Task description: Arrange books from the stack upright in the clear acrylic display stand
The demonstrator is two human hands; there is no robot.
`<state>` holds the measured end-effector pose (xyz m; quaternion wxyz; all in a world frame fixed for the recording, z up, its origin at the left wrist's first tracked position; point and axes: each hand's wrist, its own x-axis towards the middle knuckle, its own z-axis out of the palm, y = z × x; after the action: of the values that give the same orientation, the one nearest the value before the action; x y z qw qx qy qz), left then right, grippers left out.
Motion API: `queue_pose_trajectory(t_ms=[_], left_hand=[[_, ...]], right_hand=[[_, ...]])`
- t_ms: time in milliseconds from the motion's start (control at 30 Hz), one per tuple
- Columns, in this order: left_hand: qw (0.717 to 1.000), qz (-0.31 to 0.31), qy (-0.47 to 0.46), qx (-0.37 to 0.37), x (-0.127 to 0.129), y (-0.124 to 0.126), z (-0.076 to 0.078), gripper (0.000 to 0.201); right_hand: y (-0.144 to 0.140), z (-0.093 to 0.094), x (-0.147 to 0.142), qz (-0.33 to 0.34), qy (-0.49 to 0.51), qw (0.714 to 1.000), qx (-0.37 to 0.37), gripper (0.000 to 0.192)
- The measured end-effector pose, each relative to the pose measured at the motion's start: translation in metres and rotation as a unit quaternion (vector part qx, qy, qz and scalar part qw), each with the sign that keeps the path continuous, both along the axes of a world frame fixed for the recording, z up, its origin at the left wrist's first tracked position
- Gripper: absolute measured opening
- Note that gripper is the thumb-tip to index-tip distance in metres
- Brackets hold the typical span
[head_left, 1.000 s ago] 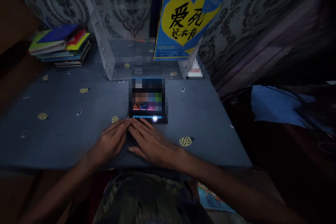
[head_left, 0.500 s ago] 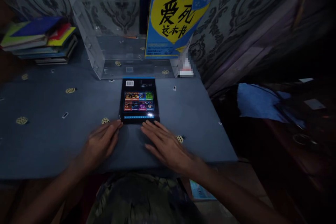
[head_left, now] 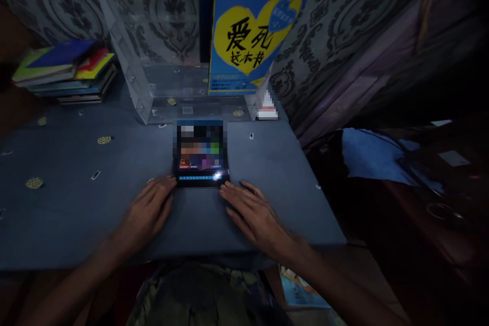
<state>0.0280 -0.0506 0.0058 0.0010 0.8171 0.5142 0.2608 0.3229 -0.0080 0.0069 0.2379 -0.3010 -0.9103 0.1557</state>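
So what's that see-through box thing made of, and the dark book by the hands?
The see-through stand looks like clear hard plastic, probably acrylic: the wallpaper shows straight through it and its edges catch light. The dark book seems to be paper with a glossy cover, since a bright glare spot shines near its lower edge.

A flat book (head_left: 201,155) is lying mid-table (head_left: 76,204), just in front of a clear stand (head_left: 153,86) that's sitting at the back w/ an upright book (head_left: 248,41) standing in its right part. A book stack (head_left: 64,71) is resting at the back-left corner, well apart from the stand. Left hand (head_left: 147,211) is lying flat at the flat book's near-left corner, right hand (head_left: 255,216) near its near-right corner, both on the table.
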Motion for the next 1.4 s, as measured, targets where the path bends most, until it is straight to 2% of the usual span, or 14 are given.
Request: queue_pose_trajectory(t_ms=[200, 333, 467, 700, 800, 900, 1033, 1233, 1400], left_hand=[[0.998, 0.007, 0.041, -0.054, 0.001, 0.004, -0.005, 0.040], [0.997, 0.005, 0.051, -0.050, 0.001, 0.002, -0.004, 0.044], [0.998, -0.021, 0.062, -0.019, 0.002, -0.007, -0.001, 0.047], [0.993, -0.066, 0.095, 0.012, 0.002, -0.041, 0.000, 0.054], [0.993, -0.080, 0.087, 0.029, 0.002, -0.062, -0.006, 0.047], [0.994, -0.068, 0.065, 0.051, 0.004, -0.082, -0.016, 0.037], [0.990, -0.083, 0.082, 0.074, 0.006, -0.096, -0.023, 0.041], [0.986, -0.102, 0.105, 0.076, 0.004, -0.093, -0.010, 0.039], [0.985, -0.118, 0.067, 0.109, 0.002, -0.083, 0.013, 0.034]], right_hand=[[0.004, -0.005, -0.003, -0.020, -0.019, 0.999, 0.035, 0.036], [0.003, -0.009, -0.003, -0.023, -0.025, 0.998, 0.051, 0.036], [-0.005, -0.005, 0.000, -0.017, -0.031, 0.998, 0.055, 0.036], [-0.039, -0.004, 0.012, -0.019, -0.038, 0.997, 0.069, 0.035], [-0.059, -0.009, 0.018, -0.026, -0.020, 0.996, 0.084, 0.034], [-0.079, -0.016, 0.022, -0.034, 0.013, 0.995, 0.096, 0.031], [-0.096, -0.021, 0.024, -0.044, 0.034, 0.993, 0.099, 0.031], [-0.089, -0.016, 0.020, -0.031, 0.093, 0.990, 0.102, 0.032], [-0.082, -0.006, 0.021, -0.013, 0.130, 0.983, 0.127, 0.042]])
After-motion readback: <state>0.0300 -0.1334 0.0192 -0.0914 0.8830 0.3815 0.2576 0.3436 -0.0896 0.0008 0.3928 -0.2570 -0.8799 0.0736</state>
